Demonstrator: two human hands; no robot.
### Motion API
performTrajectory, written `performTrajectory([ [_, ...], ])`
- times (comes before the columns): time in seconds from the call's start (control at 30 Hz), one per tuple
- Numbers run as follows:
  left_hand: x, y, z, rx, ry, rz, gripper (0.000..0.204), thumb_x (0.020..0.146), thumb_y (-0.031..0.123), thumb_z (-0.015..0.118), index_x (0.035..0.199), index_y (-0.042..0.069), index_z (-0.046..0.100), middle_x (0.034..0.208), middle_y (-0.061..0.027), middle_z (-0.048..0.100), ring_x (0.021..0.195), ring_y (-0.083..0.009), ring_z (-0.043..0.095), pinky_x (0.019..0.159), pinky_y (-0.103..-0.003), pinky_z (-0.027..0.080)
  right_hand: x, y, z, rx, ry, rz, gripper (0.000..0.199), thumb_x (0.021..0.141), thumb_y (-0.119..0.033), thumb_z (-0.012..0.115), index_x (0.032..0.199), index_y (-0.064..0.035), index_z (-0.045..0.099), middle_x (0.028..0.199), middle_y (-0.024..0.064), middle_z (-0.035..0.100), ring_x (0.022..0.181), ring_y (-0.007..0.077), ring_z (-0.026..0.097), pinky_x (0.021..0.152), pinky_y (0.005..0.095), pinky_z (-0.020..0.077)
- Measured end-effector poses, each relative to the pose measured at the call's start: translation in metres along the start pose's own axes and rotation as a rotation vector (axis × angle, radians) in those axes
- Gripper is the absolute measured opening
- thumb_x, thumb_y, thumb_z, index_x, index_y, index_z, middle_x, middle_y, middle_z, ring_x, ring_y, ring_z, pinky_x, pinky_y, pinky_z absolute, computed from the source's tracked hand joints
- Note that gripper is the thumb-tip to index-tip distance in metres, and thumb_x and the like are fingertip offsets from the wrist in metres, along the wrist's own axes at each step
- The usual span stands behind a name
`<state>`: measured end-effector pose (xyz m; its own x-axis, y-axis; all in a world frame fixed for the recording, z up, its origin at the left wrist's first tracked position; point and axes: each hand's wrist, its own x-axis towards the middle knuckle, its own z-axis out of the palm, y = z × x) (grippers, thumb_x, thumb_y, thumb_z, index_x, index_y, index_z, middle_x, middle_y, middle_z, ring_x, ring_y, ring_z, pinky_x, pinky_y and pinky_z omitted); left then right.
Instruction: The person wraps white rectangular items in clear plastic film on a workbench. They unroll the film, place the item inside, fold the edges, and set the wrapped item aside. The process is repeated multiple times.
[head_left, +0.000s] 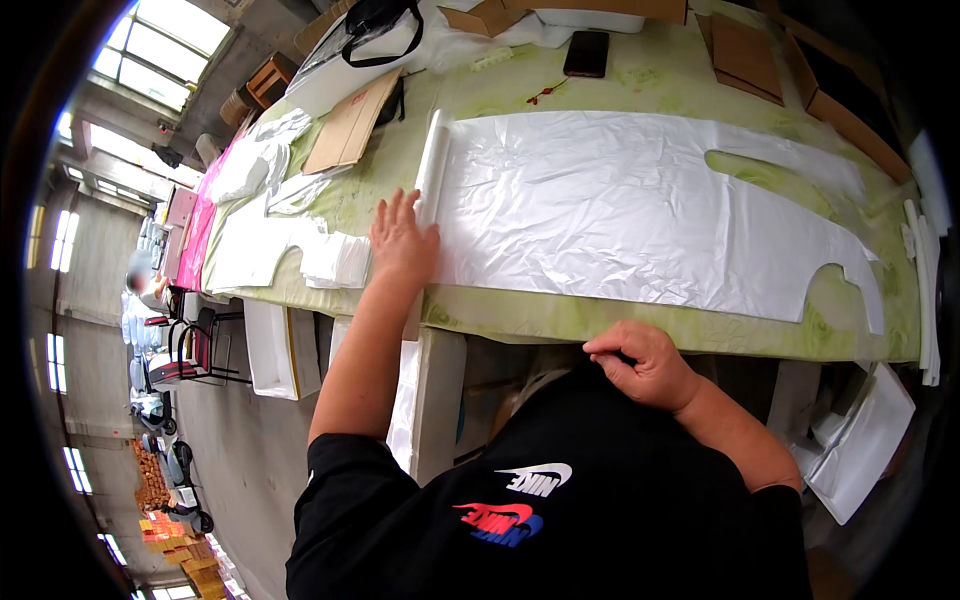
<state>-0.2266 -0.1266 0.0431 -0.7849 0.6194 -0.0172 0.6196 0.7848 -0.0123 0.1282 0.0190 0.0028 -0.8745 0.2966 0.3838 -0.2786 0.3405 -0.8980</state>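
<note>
A thin white plastic apron (pixel 600 215) lies spread and wrinkled across the table, its cut-out neck end toward the right. Along its left end runs a narrow white roll or folded strip (pixel 432 165). My left hand (pixel 403 240) is beside that strip, palm down with the fingers stretched, its fingertips close to or touching the strip. In front of the table's near edge, close to my body, is my right hand (pixel 645 365). Its fingers are curled, and I see nothing in them. The apron's near edge lies a short way beyond that hand.
The table has a green patterned cover (pixel 640 85). A stack of folded white plastic (pixel 335 262) sits left of my left hand. A cardboard sheet (pixel 352 120), a dark phone (pixel 586 54) and an open cardboard box (pixel 850 105) lie farther back. A person (pixel 148 280) is far off left.
</note>
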Motion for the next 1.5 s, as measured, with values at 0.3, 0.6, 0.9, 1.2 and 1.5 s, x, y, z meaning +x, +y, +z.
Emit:
performTrajectory([
  [0.3,0.028,-0.042,0.008,-0.313,-0.066,-0.099,0.084,0.094,0.028,0.067,0.165,0.015,0.025,0.153,-0.0192,0.052,0.137,-0.0372,0.053,0.114,-0.045,0.043,0.0,0.0,0.0,-0.023,-0.02,0.021,0.017,0.09,-0.001,0.068,0.106,-0.0053,0.072,0.084,0.0075,0.067,0.075,0.0222,0.065,0.07,0.0321,0.0523],
  [0.6,-0.033,0.08,-0.021,-1.973,-0.396,0.022,0.067,0.099,0.016,0.042,0.165,0.021,0.026,0.14,-0.0143,0.06,0.099,-0.0206,0.063,0.089,-0.038,0.057,0.017,-0.022,0.007,0.379,0.054,0.413,0.076,0.094,-0.01,0.072,0.159,-0.0134,0.034,0.14,0.0129,0.051,0.116,0.0216,0.059,0.094,0.0353,0.0542],
  [0.9,-0.073,0.195,-0.007,-1.88,-0.41,-0.063,0.07,0.104,0.019,0.045,0.168,0.02,0.016,0.139,-0.0116,0.058,0.101,-0.0204,0.06,0.089,-0.041,0.054,0.016,-0.043,0.002,0.364,0.058,0.551,0.105,0.091,-0.006,0.076,0.168,-0.0183,0.005,0.134,0.0176,0.049,0.107,0.0213,0.064,0.09,0.0358,0.0553],
  [1.2,-0.103,0.222,-0.028,-1.783,-0.399,0.241,0.057,0.111,0.025,0.041,0.164,0.01,0.03,0.165,-0.0053,0.041,0.151,-0.0194,0.033,0.123,-0.037,0.023,0.0,-0.041,-0.018,0.305,0.218,0.668,0.107,0.087,-0.009,0.075,0.168,-0.0131,0.005,0.132,0.023,0.054,0.107,0.0281,0.065,0.092,0.0376,0.0547],
  [1.5,-0.101,0.235,0.016,-1.047,-0.081,0.812,0.067,0.104,0.017,0.055,0.163,0.001,0.025,0.15,-0.0154,0.057,0.141,-0.0282,0.05,0.123,-0.041,0.025,-0.029,-0.024,-0.036,0.109,0.224,0.491,0.101,0.086,-0.006,0.072,0.167,-0.0097,0.012,0.143,0.0209,0.053,0.126,0.0262,0.058,0.104,0.0379,0.0485],
])
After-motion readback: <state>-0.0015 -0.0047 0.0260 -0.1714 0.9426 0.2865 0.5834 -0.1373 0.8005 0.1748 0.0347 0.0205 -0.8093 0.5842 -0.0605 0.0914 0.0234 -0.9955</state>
